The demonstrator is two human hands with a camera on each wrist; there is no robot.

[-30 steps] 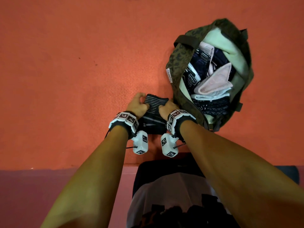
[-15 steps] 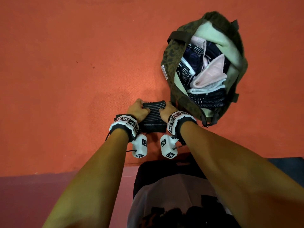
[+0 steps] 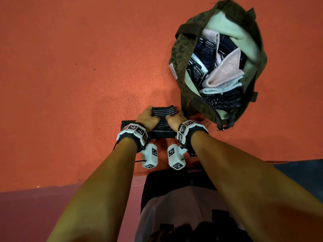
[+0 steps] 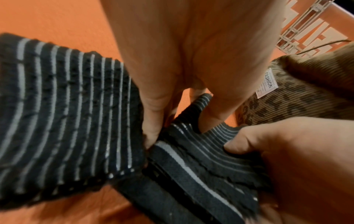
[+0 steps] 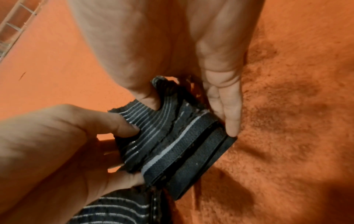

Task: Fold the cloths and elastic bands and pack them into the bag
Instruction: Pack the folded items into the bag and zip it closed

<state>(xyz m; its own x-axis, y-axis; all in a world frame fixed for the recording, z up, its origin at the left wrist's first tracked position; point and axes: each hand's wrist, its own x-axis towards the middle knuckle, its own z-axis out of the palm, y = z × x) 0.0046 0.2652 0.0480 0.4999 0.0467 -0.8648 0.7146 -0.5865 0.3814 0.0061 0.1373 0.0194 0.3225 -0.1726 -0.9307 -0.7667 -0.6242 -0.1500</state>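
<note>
Both hands on the band (image 3: 162, 117), which lies on the orange floor (image 3: 70, 84) just left of the bag (image 3: 180, 55); left hand (image 3: 148, 117) pinches the band's left edge, thumb on top and fingers under; right hand (image 3: 175, 119) pinches the right edge the same way — neither is free.

The wrist views show the band doubled into several black layers with grey stripes, the layer edges stepped, not flush; a loose striped stretch trails off to the left past the left wrist.

Bag stands open; folded cloths (image 3: 225, 72) — pink, navy, pale green — fill much of it; I see no other cloth lying out on the floor.

My judgement: step in hand is folding the band, near its last turns; packing it comes after.

To do it well: keep both thumbs pressing the stack so the elastic does not spring open; bring the loose tail over squarely, stripes parallel; even the stepped edges before lifting; carry it clamped from both sides; seat it in a gap among the cloths without disturbing their folds.
</note>
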